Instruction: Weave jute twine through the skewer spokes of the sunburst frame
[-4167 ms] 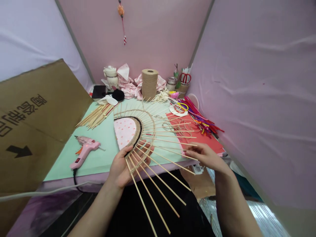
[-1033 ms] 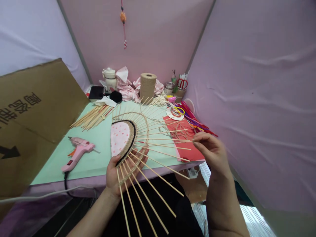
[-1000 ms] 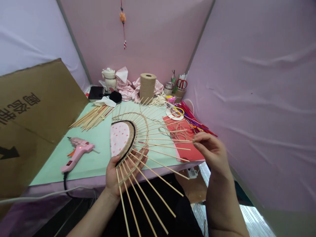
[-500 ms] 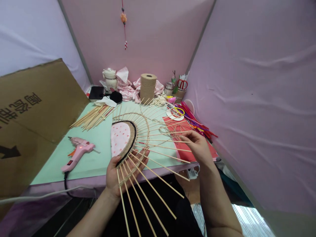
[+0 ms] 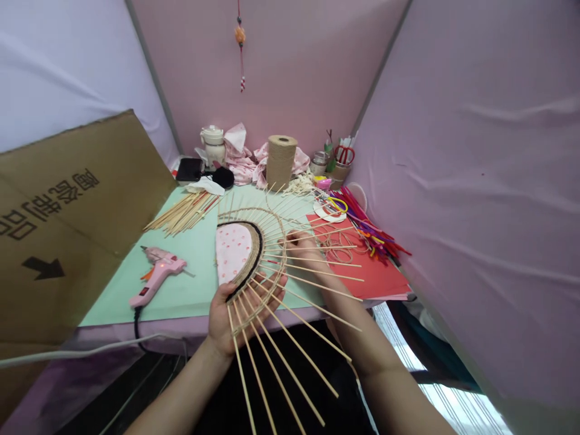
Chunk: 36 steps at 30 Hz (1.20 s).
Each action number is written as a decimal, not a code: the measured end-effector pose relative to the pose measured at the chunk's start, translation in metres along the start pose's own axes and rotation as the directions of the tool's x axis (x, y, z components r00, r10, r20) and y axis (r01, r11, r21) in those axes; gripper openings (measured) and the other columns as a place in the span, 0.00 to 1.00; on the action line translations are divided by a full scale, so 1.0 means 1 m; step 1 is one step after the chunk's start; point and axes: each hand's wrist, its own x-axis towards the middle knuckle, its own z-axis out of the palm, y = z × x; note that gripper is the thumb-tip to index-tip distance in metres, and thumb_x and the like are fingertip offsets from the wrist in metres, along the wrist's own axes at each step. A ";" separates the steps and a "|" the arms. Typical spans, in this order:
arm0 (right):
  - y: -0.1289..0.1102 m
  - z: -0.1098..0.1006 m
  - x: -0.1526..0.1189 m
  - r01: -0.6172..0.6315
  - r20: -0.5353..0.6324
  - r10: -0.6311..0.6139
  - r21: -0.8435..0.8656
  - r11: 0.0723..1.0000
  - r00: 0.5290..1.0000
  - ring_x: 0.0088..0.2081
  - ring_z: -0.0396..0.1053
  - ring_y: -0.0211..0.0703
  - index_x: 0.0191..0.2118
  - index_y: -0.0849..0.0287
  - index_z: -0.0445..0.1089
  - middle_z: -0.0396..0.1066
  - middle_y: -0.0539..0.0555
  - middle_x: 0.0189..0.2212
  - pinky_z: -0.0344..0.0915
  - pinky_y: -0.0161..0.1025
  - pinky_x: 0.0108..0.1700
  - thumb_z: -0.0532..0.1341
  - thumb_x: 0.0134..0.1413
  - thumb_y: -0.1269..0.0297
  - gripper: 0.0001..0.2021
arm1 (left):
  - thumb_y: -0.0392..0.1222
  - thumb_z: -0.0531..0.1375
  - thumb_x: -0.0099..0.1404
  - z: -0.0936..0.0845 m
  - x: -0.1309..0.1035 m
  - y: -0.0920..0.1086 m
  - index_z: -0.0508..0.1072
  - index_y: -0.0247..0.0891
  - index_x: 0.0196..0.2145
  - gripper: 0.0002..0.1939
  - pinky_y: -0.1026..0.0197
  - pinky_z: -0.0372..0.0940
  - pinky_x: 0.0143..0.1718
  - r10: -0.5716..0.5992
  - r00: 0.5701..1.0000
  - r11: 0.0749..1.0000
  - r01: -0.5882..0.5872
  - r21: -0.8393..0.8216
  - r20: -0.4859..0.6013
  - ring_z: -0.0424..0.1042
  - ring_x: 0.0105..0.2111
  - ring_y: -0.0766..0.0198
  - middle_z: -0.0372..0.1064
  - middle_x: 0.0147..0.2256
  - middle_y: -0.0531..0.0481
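Note:
A half-round frame of thin wooden sticks (image 5: pixel 290 362) fans out from a pink dotted half disc (image 5: pixel 234 249) edged with twine and a black band. A twine ring (image 5: pixel 284 241) crosses the sticks farther out. My left hand (image 5: pixel 224 317) holds the piece from below, thumb on the disc's lower edge and fingers behind the sticks. My right hand (image 5: pixel 296 243) is partly behind the sticks at the ring's right side, fingers closed together; what they pinch is too small to tell. Loose twine (image 5: pixel 338 241) lies on the red sheet to the right.
A pink glue gun (image 5: pixel 158 275) and loose sticks (image 5: pixel 183 211) lie left on the green sheet (image 5: pixel 109 302), beside a cardboard box (image 5: pixel 81 229). Behind stand a twine spool (image 5: pixel 281 163), a white bottle (image 5: pixel 212 145) and scissors (image 5: pixel 344 154) in a holder. Colourful stems (image 5: pixel 371 226) lie right.
My right hand has moved left, from the stick tips to behind the sticks near the twine ring. My left hand keeps its hold. The whole view has shifted slightly.

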 end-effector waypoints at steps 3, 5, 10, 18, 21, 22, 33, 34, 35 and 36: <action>0.006 -0.014 -0.005 0.020 -0.051 -0.020 -0.002 1.000 0.999 0.31 0.66 0.40 0.30 0.57 0.70 0.70 0.50 0.28 0.61 0.38 0.37 0.57 0.49 0.60 0.07 | 0.44 0.49 0.60 -0.001 0.000 0.000 0.75 0.25 0.46 0.25 0.50 0.46 0.63 0.001 1.000 1.000 -0.001 0.003 0.014 0.55 0.61 0.48 0.62 0.56 0.31; 0.011 -0.027 -0.010 0.047 -0.136 -0.043 0.026 0.999 0.990 0.37 0.68 0.42 0.33 0.56 0.70 0.72 0.52 0.33 0.62 0.40 0.43 0.57 0.50 0.61 0.08 | 0.44 0.49 0.60 -0.001 0.000 0.000 0.74 0.25 0.46 0.25 0.50 0.46 0.63 0.000 1.000 1.000 0.000 0.010 0.018 0.54 0.61 0.48 0.61 0.57 0.31; 0.010 -0.052 -0.038 0.109 -0.308 -0.063 0.134 0.985 0.949 0.43 0.68 0.47 0.41 0.56 0.70 0.72 0.55 0.40 0.62 0.46 0.49 0.57 0.53 0.57 0.12 | 0.45 0.49 0.60 0.000 0.001 -0.002 0.74 0.25 0.46 0.25 0.49 0.43 0.64 0.007 1.000 1.000 -0.007 0.030 0.002 0.52 0.62 0.48 0.59 0.59 0.32; -0.016 -0.038 -0.066 0.209 -0.029 -0.207 0.150 0.966 0.978 0.48 0.67 0.45 0.41 0.53 0.70 0.70 0.52 0.44 0.61 0.44 0.53 0.66 0.47 0.59 0.13 | 0.45 0.50 0.60 0.002 0.002 -0.003 0.74 0.25 0.47 0.25 0.50 0.45 0.63 0.001 1.000 0.999 0.000 0.053 -0.022 0.53 0.62 0.49 0.59 0.58 0.32; -0.019 -0.029 -0.065 0.179 -0.054 -0.173 0.159 0.971 0.983 0.42 0.68 0.43 0.36 0.53 0.71 0.71 0.51 0.38 0.62 0.42 0.49 0.66 0.47 0.59 0.10 | 0.44 0.50 0.60 0.004 0.002 -0.003 0.74 0.24 0.46 0.24 0.50 0.46 0.63 0.000 0.999 0.999 0.002 0.037 -0.033 0.54 0.61 0.48 0.60 0.58 0.31; -0.019 -0.027 -0.065 0.166 -0.057 -0.159 0.161 0.973 0.986 0.40 0.68 0.42 0.34 0.54 0.71 0.70 0.50 0.36 0.63 0.42 0.48 0.66 0.46 0.59 0.09 | 0.44 0.50 0.59 0.004 0.002 -0.003 0.74 0.24 0.45 0.24 0.50 0.47 0.63 0.002 0.999 0.999 -0.001 0.035 -0.038 0.55 0.61 0.47 0.60 0.58 0.31; -0.022 -0.020 -0.066 0.103 -0.111 -0.080 0.221 0.970 0.991 0.42 0.69 0.44 0.38 0.54 0.69 0.71 0.52 0.38 0.65 0.42 0.46 0.67 0.43 0.54 0.16 | 0.43 0.50 0.58 0.007 0.000 -0.004 0.76 0.29 0.43 0.23 0.49 0.51 0.61 -0.011 0.997 0.998 0.017 0.068 -0.076 0.60 0.59 0.49 0.65 0.55 0.35; -0.023 -0.021 -0.066 0.114 -0.114 -0.091 0.218 0.969 0.989 0.45 0.68 0.44 0.40 0.53 0.68 0.71 0.52 0.41 0.64 0.42 0.47 0.67 0.43 0.54 0.18 | 0.44 0.50 0.58 0.007 0.000 -0.004 0.76 0.29 0.43 0.23 0.49 0.52 0.60 -0.016 0.997 0.998 0.021 0.064 -0.076 0.60 0.58 0.49 0.65 0.55 0.35; -0.024 -0.021 -0.065 0.120 -0.105 -0.100 0.209 0.970 0.989 0.47 0.67 0.45 0.43 0.52 0.68 0.70 0.53 0.44 0.64 0.43 0.49 0.67 0.43 0.54 0.20 | 0.44 0.51 0.57 0.007 0.000 -0.004 0.76 0.30 0.43 0.23 0.49 0.53 0.60 -0.020 0.997 0.998 0.025 0.061 -0.074 0.61 0.58 0.49 0.66 0.55 0.35; -0.025 -0.022 -0.064 0.123 -0.084 -0.108 0.201 0.972 0.991 0.49 0.66 0.45 0.45 0.51 0.67 0.69 0.53 0.47 0.63 0.43 0.50 0.67 0.44 0.54 0.21 | 0.44 0.51 0.57 0.008 0.000 -0.004 0.76 0.30 0.43 0.23 0.50 0.53 0.59 -0.025 0.997 0.998 0.029 0.059 -0.072 0.61 0.58 0.49 0.66 0.54 0.35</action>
